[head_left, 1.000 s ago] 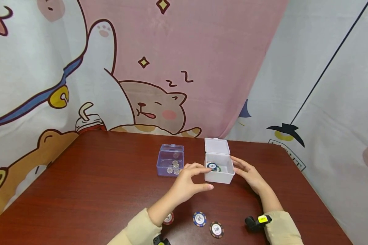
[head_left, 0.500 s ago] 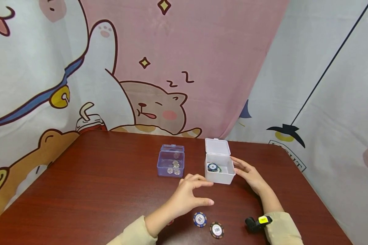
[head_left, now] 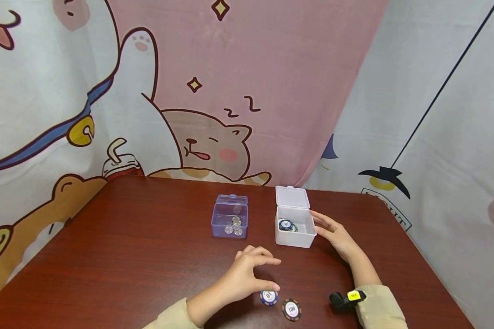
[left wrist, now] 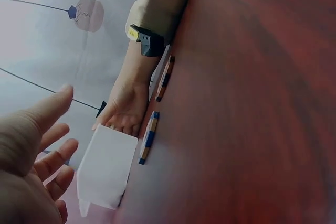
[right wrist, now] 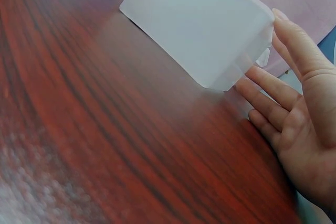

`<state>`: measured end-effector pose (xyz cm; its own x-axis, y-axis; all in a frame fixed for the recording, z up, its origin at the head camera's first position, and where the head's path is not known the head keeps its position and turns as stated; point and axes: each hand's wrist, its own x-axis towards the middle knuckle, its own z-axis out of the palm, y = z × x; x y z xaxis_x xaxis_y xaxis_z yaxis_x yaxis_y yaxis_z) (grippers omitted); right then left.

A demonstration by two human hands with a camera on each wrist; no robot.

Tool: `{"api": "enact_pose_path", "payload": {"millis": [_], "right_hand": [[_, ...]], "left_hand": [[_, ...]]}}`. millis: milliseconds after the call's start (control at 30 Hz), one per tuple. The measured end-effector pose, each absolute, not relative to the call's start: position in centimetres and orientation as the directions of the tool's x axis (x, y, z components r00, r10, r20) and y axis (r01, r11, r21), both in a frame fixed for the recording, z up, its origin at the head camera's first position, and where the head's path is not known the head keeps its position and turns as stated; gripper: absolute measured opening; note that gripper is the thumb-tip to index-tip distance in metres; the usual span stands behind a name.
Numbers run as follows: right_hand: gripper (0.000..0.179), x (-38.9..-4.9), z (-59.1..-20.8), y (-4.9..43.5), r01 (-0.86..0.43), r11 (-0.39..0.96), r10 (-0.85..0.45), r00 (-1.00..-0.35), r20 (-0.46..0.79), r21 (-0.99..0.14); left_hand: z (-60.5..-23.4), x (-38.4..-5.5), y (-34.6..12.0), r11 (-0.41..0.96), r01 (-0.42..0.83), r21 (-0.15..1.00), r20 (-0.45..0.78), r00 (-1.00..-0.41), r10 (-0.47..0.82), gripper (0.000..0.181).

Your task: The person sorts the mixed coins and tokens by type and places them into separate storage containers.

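Observation:
In the head view, my left hand hovers with thumb and index finger spread and holds nothing. Its thumb overlaps a blue poker chip marked 10 on the table. To the right of that lies a black poker chip marked 100. My right hand rests against the right side of a white plastic box, its lid standing up behind. In the right wrist view, the thumb is at the box's top corner and the fingers lie along its side. A few poker chips are inside the box.
Left of the white box stands a clear blue lidded box with several silver coins in it. The brown table ends at a cartoon-printed cloth. Black wrist cameras sit by the sleeves.
My left hand has drawn back from the white box toward the blue chip. A red chip seen earlier is now hidden behind the left arm. The right hand stays at the box.

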<state>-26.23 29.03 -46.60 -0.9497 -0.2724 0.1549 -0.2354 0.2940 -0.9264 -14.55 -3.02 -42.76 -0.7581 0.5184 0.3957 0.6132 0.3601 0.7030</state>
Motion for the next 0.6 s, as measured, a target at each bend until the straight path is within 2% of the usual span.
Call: {"api": "enact_pose_path", "payload": {"millis": [600], "right_hand": [[0.052,-26.4,-46.8,29.1,-0.240,0.287,-0.278,-0.947,0.160,-0.927]], "left_hand": [[-44.6,-14.3,-4.0,0.473,0.623,0.624,0.260,-0.735,0.626,0.053]]}}
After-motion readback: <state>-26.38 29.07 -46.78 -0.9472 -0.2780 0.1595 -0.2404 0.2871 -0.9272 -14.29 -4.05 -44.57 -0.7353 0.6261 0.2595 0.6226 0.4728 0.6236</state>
